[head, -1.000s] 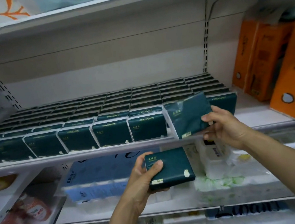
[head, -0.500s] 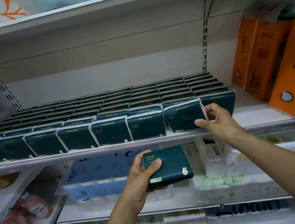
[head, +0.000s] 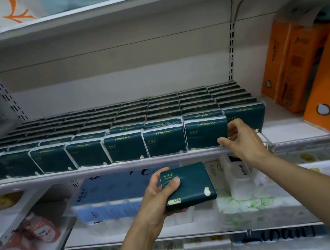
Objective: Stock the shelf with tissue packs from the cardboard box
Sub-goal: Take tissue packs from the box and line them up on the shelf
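A dark green tissue pack [head: 188,186] is gripped in the left hand [head: 159,197], thumb laid across its face and fingers curled beneath, and is held flat below the shelf edge [head: 106,168]; it is judged to be kept there in reserve, ready to be passed up for the next slot. The right hand [head: 241,140] is raised to the front row, its thumb and fingers loosely bent against the right side of the front pack [head: 205,133]; nothing is enclosed in it, and the touch appears meant to square that pack with its neighbours. Just to the right, beside the hand, a front-row gap is left, with another pack [head: 245,116] seen standing one place further back; that gap is judged to be the likely destination of the held pack. The rest of the shelf is filled with rows of green packs [head: 117,127] set upright with faces forward, presumably so that labels can be read. Orange cartons [head: 300,67] are stood well to the right; the cardboard box is not in view.
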Tool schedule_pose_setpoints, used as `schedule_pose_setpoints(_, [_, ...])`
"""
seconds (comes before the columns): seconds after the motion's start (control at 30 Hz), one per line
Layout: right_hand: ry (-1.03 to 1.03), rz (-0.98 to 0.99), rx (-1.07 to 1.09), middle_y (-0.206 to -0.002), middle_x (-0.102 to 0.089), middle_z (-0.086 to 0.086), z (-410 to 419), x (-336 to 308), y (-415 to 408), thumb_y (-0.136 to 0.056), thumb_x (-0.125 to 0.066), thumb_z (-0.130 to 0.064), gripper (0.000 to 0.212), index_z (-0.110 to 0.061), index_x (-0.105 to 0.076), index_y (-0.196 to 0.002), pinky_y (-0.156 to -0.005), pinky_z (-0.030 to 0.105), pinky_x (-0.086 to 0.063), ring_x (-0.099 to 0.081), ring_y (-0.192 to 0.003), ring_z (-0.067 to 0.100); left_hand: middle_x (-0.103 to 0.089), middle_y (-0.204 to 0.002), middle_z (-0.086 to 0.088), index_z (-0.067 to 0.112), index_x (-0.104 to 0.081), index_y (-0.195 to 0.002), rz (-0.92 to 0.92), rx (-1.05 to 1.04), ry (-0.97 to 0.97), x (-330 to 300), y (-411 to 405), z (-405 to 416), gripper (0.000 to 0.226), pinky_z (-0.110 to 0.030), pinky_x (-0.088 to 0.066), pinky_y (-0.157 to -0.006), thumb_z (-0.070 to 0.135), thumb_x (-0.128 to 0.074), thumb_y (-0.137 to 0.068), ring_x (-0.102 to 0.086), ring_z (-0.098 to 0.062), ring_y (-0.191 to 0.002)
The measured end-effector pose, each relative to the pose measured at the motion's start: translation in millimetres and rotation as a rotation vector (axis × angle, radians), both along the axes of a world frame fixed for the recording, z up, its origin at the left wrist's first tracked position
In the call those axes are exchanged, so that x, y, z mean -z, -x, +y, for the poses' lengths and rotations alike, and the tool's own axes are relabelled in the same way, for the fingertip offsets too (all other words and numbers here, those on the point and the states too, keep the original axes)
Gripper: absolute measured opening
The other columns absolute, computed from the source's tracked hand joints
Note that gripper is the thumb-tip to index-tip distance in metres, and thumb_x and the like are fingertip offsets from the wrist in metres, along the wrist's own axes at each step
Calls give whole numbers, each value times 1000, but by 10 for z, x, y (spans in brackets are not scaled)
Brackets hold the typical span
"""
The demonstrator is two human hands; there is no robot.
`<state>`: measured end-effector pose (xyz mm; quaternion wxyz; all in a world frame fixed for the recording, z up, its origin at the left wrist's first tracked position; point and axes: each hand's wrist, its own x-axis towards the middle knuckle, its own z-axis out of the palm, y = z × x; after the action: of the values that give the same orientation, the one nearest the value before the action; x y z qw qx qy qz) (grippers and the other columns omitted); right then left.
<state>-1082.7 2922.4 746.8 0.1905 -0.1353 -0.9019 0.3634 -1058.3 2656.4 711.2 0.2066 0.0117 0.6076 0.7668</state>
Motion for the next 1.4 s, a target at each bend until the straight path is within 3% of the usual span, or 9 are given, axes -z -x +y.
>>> schedule_pose_setpoints(0.2, [-44,154,29,-104,-53,-4,44,80,-34,-86,-71,-30,38,-18,-50,-116,-81,36,-49,-53,-95,16,-67,-119,-8,29,-61,-124,-24,-46,-25,-18,-6,83,33,-41,-58,-63,38,-62,-92,-70,-26,-95])
schedule_pose_setpoints(0.33, [-113,318,-97,-71,-57,-8,46,20,-195,-90,-63,-33,13,-24,-56,-85,-61,34,-45,-54,-68,11,-67,-122,-4,34,-60,-127,23,10,-13,-27,6,153,39,-52,-61,-75,38,-64,-89,-71,-23,-98])
schedule_pose_setpoints(0.5, [152,-250,-436,-63,-67,4,-31,-189,-362,-76,-60,-70,52,-19,-69,-68,-50,27,-42,-53,-50,13,-73,-120,4,39,-50,-134,118,81,-32,-49,17,386,57,-49,-57,-91,25,-70,-82,-71,-24,-108])
schedule_pose_setpoints(0.67, [466,-377,-483,-80,-70,12,191,-116,-378,-67,-85,-48,50,-17,-73,-105,-50,25,-33,-52,-61,18,-68,-129,6,38,-45,-139,169,75,-52,-66,30,632,71,-50,-50,-104,27,-74,-75,-66,-19,-117])
schedule_pose_setpoints(0.73, [554,-292,-450,-101,-73,16,330,-121,-364,-65,-88,-41,54,-16,-71,-110,-69,37,-50,-65,-83,29,-63,-132,16,46,-46,-133,199,91,-1,-92,27,702,67,-42,-50,-104,36,-74,-73,-63,-8,-118])
schedule_pose_setpoints(0.8, [641,-168,-421,-110,-72,12,512,-168,-374,-66,-88,-31,53,-16,-69,-113,-93,50,-49,-66,-105,37,-58,-134,19,44,-45,-134,230,109,35,-126,53,739,63,-34,-52,-98,40,-71,-76,-62,1,-115])
schedule_pose_setpoints(0.93, [824,79,-265,-110,-71,6,848,-297,-395,-58,-90,-35,57,-23,-70,-110,-73,41,-45,-62,-103,33,-55,-142,17,33,-41,-146,281,161,73,-203,144,797,73,-27,-52,-100,38,-68,-79,-55,5,-124])
schedule_pose_setpoints(1.07, [775,113,-169,-102,-71,-2,1065,-374,-368,-73,-72,-20,37,-25,-68,-109,-78,35,-43,-60,-102,25,-48,-147,18,33,-38,-150,304,217,101,-303,205,908,76,-33,-43,-113,37,-69,-80,-47,-2,-135])
schedule_pose_setpoints(1.4, [397,-58,-152,-106,-69,-1,1186,-319,-308,-88,-69,-19,27,-25,-65,-114,-72,28,-47,-63,-93,16,-49,-146,14,32,-39,-150,273,162,96,-343,283,1029,63,-31,-51,-102,22,-66,-94,-52,-3,-128])
